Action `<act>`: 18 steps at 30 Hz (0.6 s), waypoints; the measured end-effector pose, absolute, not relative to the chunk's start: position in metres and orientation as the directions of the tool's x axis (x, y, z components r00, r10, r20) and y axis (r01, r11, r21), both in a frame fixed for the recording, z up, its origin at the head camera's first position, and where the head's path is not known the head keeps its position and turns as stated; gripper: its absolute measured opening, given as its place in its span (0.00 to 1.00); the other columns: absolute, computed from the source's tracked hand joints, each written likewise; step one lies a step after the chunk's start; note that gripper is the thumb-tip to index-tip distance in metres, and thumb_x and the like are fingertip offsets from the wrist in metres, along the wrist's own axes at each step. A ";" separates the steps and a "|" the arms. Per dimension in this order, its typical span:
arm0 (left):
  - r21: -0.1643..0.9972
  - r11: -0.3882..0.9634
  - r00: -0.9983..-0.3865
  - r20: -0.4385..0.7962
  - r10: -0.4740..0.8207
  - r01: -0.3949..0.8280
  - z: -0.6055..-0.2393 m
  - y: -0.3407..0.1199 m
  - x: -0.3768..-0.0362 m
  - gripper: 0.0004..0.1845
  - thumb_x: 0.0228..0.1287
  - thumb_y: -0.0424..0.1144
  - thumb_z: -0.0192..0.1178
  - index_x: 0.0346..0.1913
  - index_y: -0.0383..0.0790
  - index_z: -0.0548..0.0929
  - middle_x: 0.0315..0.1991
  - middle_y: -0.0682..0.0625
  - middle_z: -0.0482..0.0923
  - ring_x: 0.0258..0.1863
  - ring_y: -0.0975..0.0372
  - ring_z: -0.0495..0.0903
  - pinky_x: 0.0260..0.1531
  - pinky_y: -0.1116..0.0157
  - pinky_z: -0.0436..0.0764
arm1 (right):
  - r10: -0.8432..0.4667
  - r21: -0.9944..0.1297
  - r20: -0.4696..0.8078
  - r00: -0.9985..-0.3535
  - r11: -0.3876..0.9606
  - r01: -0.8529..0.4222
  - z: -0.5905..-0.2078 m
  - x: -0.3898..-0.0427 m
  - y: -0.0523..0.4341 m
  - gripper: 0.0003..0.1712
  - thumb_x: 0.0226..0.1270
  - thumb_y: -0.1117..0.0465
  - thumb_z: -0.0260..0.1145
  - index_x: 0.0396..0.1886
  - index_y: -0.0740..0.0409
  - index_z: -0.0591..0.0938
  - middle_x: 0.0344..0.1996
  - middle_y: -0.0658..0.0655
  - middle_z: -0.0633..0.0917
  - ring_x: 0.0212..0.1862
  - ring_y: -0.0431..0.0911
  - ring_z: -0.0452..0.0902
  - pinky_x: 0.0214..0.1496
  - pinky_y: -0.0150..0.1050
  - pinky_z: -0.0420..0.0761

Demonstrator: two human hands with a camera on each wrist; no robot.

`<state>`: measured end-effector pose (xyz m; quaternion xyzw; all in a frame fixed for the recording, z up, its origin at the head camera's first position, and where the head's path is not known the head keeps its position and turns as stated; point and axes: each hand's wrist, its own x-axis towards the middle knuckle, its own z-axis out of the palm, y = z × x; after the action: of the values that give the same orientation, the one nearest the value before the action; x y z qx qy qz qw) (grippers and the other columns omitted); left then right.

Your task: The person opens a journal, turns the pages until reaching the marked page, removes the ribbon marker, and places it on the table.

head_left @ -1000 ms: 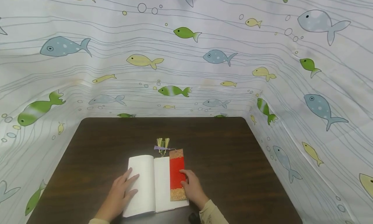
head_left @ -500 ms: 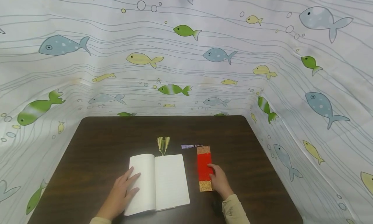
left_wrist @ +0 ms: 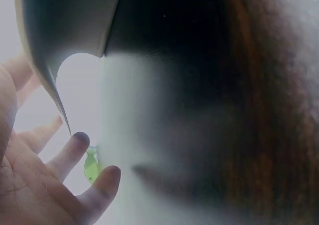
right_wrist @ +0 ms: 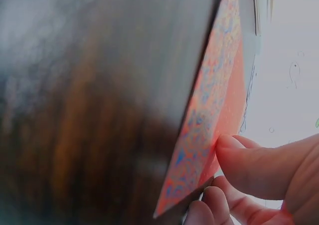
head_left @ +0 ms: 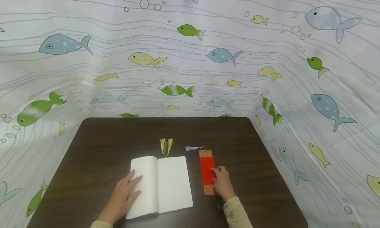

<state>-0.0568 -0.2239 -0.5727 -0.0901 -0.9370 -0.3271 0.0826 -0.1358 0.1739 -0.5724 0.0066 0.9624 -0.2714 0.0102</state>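
An open notebook [head_left: 174, 185] with white pages lies at the near middle of the table. My left hand [head_left: 121, 195] rests on its left page, fingers spread and fairly straight; the left wrist view shows that hand beside the notebook's cover [left_wrist: 75, 20]. To the right of the notebook is a red bookmark [head_left: 206, 168] with glittery gold bands at both ends and a purple tassel [head_left: 193, 148]. My right hand [head_left: 224, 183] pinches the bookmark's right edge. In the right wrist view, the thumb [right_wrist: 259, 167] lies on its face and other fingers curl below the edge.
Pale yellow tassels [head_left: 166, 146] stick out from the notebook's top edge onto the dark wooden table [head_left: 118, 135]. A white curtain printed with fish [head_left: 178, 70] encloses the table at the back and both sides.
The right hand has carried the bookmark from over the notebook's right page to the table area on the right, then barely shifted it. The left hand has stayed on the left page.
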 end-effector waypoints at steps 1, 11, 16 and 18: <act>0.598 0.770 -0.970 0.214 0.114 0.223 -0.573 -0.224 -0.056 0.26 0.63 0.34 0.69 0.64 0.40 0.80 0.73 0.33 0.64 0.64 0.34 0.67 0.56 0.29 0.69 | 0.008 -0.520 -0.026 -1.000 0.854 0.020 -0.572 -0.136 0.173 0.25 0.61 0.73 0.72 0.59 0.60 0.83 0.51 0.61 0.74 0.50 0.56 0.71 0.50 0.56 0.84; 0.608 0.756 -0.964 0.237 0.121 0.245 -0.577 -0.226 -0.054 0.26 0.64 0.35 0.69 0.66 0.41 0.79 0.74 0.35 0.64 0.65 0.35 0.67 0.56 0.30 0.69 | 0.003 -0.487 -0.016 -1.000 0.873 0.011 -0.573 -0.133 0.171 0.24 0.62 0.69 0.73 0.59 0.60 0.83 0.52 0.62 0.74 0.51 0.57 0.75 0.52 0.58 0.83; 0.610 0.756 -0.967 0.225 0.123 0.238 -0.578 -0.226 -0.055 0.27 0.65 0.37 0.68 0.67 0.41 0.78 0.75 0.36 0.63 0.66 0.36 0.66 0.57 0.30 0.68 | -0.009 -0.482 -0.011 -1.000 0.876 -0.002 -0.574 -0.133 0.172 0.27 0.60 0.62 0.77 0.59 0.60 0.82 0.52 0.62 0.75 0.52 0.57 0.76 0.53 0.59 0.82; 0.607 0.758 -0.966 0.228 0.122 0.239 -0.577 -0.226 -0.055 0.26 0.66 0.37 0.68 0.67 0.42 0.78 0.75 0.36 0.63 0.66 0.36 0.66 0.56 0.30 0.69 | -0.015 -0.484 -0.008 -1.000 0.875 -0.010 -0.575 -0.134 0.172 0.27 0.59 0.62 0.78 0.59 0.60 0.82 0.52 0.62 0.75 0.51 0.57 0.76 0.52 0.59 0.82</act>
<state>-0.0546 -0.2260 -0.5774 -0.0968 -0.9333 -0.3345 0.0875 -0.1336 0.1723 -0.5746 -0.0064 0.9682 -0.2498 0.0056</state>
